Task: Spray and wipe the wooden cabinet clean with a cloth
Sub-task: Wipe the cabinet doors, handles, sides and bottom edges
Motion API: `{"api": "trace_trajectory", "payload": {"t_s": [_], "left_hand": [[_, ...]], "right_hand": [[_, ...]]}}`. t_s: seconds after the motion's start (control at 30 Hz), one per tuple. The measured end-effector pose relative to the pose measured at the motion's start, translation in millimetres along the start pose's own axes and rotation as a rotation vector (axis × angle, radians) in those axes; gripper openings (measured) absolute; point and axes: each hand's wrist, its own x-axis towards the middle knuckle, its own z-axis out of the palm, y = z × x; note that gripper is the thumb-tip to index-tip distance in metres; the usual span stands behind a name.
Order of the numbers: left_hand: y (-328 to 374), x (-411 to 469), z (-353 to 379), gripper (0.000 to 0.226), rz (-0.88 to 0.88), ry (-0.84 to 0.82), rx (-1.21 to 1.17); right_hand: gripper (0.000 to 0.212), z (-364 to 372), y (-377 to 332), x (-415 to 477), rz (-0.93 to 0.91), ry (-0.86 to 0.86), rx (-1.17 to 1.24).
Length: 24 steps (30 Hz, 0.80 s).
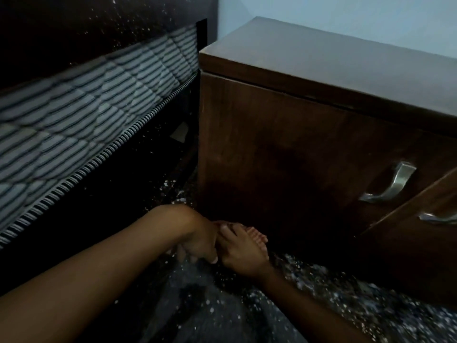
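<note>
Two bare forearms reach in from the near edge, low over the dark speckled floor [346,305]; the left hand [197,241] and the right hand [243,248] meet just above the floor, touching each other, close to the foot of the cabinet [284,144]; the left hand's fingers curl downward toward the floor; the right hand's fingers are curled too, its thumb lying against the left hand; whether either hand has hold of anything I cannot tell, as the light is dim and the fingers overlap.

Just beyond the hands the cabinet stands on the floor, dark brown wood, its near front corner facing the camera; its front panel carries a curved metal handle [388,185] toward the right; a second handle [437,217] shows at the right edge on a panel that stands at an angle to the first; the cabinet's flat top runs back to a pale blue wall [346,16].

To the left, just beside the cabinet's side, lies a bed with a grey striped mattress [74,120] over a dark frame [111,206]; pale specks dot the dark board behind the mattress.
</note>
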Motion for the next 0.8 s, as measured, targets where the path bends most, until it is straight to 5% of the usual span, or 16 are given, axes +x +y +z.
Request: {"api": "trace_trajectory", "payload": {"t_s": [0.37, 0.5, 0.6, 0.7, 0.8], "left_hand": [[43.4, 28.9, 6.2, 0.040, 0.151, -0.021, -0.006], [70.0, 35.1, 12.8, 0.039, 0.192, -0.066, 0.045], [82.3, 34.7, 14.6, 0.037, 0.229, -0.085, 0.010], [104.3, 31.7, 19.7, 0.050, 0.305, -0.090, -0.157], [122.3, 31.6, 25.3, 0.064, 0.385, -0.067, -0.400]], "right_hand": [[0.034, -42.6, 25.9, -129.1, 0.315, -0.219, -0.087], [0.024, -95.4, 29.3, -165.9, 0.789, -0.132, 0.076], [0.032, -116.8, 27.9, -186.9, 1.096, 0.012, 0.445], [0.042, -142.7, 25.2, -190.2, 1.533, 0.464, 1.094], [0.036, -159.5, 21.3, -185.7, 1.629, 0.852, 1.731]]}}
